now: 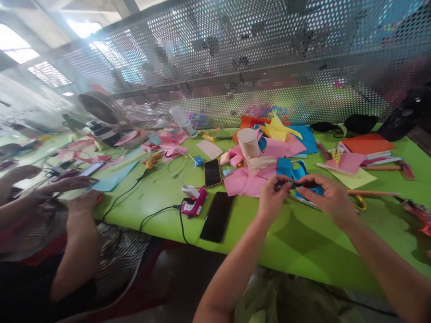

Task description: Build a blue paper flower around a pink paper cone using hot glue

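Observation:
In the head view my left hand point(272, 197) and my right hand point(325, 195) meet above the table, fingertips pinched close together. Between them is a thin, dark blue strip point(295, 183), apparently paper; the fingers cover most of it. Just behind and below lie pieces of bright blue paper point(285, 166). Pink paper sheets point(245, 181) spread to the left of my left hand, with a white cup-like roll point(248, 142) standing among them. Near my right wrist are the yellow handle of a tool point(362, 202) and a wooden stick point(373, 193).
Two phones point(216, 217) point(213, 173) and a pink power adapter point(193, 202) with cables lie left on the green table point(161, 202). A co-worker's hands point(82, 197) rest farther left, beside blue paper point(116, 177). Behind rises a perforated metal screen point(215, 76). Orange paper point(367, 142) lies right.

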The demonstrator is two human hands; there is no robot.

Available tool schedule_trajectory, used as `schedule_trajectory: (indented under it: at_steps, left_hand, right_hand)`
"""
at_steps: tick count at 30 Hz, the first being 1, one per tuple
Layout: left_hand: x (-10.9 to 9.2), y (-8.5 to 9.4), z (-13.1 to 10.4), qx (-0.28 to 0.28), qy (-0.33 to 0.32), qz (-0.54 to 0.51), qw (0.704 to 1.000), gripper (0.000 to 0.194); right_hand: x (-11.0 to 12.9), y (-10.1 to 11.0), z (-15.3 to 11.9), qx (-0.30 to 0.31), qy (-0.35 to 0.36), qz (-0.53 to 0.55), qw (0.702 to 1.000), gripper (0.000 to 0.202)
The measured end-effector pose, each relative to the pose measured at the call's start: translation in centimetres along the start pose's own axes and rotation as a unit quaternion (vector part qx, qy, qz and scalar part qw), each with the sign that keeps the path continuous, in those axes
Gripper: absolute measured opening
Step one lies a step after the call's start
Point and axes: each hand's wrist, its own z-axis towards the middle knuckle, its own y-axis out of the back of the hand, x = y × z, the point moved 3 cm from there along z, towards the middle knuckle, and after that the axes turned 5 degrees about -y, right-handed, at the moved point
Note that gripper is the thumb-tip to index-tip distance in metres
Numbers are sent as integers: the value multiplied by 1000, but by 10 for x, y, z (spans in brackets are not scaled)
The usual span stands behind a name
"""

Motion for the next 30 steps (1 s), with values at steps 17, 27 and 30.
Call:
schedule_trajectory:
  at_steps: [17,27,30]
  left_hand:
    - [-1,-3,0,33,28,-79,996,50]
    - [-2,-1,4,55,37,-117,991,56]
    - [-3,0,4,57,37,-111,991,57]
  right_hand:
    - [-8,-2,5,13,-51,39,998,46]
    - [-1,0,5,30,-75,55,995,50]
    - [-5,0,6,49,-90,80,991,52]
